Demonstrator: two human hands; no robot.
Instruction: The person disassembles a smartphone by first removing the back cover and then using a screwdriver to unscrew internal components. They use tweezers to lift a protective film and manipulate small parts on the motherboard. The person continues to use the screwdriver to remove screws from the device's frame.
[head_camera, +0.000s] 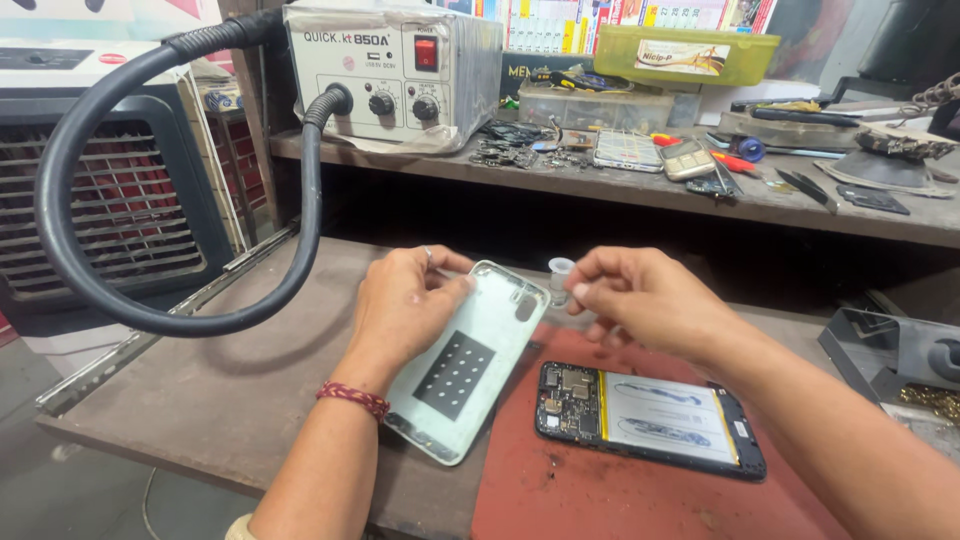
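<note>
Phone body (650, 415), its back removed, lies flat nearest the viewer on the red work mat (600, 500), with circuit board and silver battery exposed, so the opening-up looks already done, while reassembly or further work on the inside is, as far as one can judge, still to come. Just left of that phone body, the left hand (405, 305) holds the detached pale green back cover (470, 365) inner side up, fingers wrapped over its upper left edge, its lower corner near the mat's edge. Above the phone body, the right hand (640, 295) pinches a small clear vial (560, 280) between thumb and fingertips, right beside the cover's camera cutout. Farther from the phone body, a thick black hose (70, 200) loops left and up to the grey hot-air rework station (395, 70) on the shelf, where loose parts, another handset (628, 150) and tools lie scattered.
</note>
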